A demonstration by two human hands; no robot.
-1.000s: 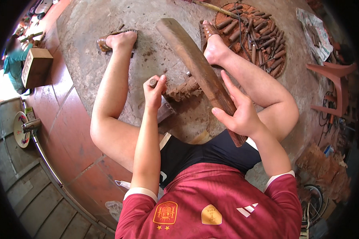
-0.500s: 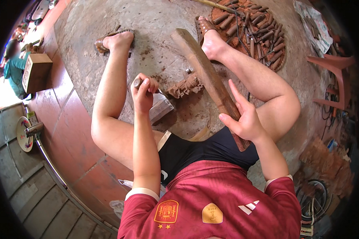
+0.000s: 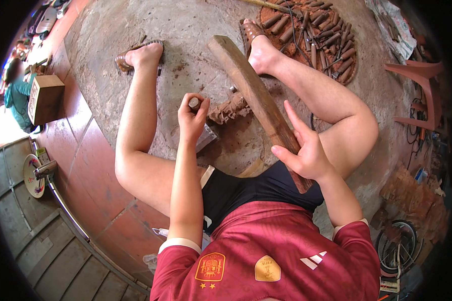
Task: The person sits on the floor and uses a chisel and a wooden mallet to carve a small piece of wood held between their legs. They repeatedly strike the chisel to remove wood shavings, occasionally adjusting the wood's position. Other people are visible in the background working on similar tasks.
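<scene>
While left hand [image 3: 192,116] fists chisel [image 3: 194,103] on small carved block [image 3: 228,109], right hand [image 3: 306,153], fingers half-open, grips wooden mallet [image 3: 256,98] low: heavy, rigid; carving likely brittle.

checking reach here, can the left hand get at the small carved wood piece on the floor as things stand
Probably yes. The left hand grips a chisel just beside the small carved wood piece, with nothing between them. The wooden mallet in the right hand lies along its far side only.
</scene>
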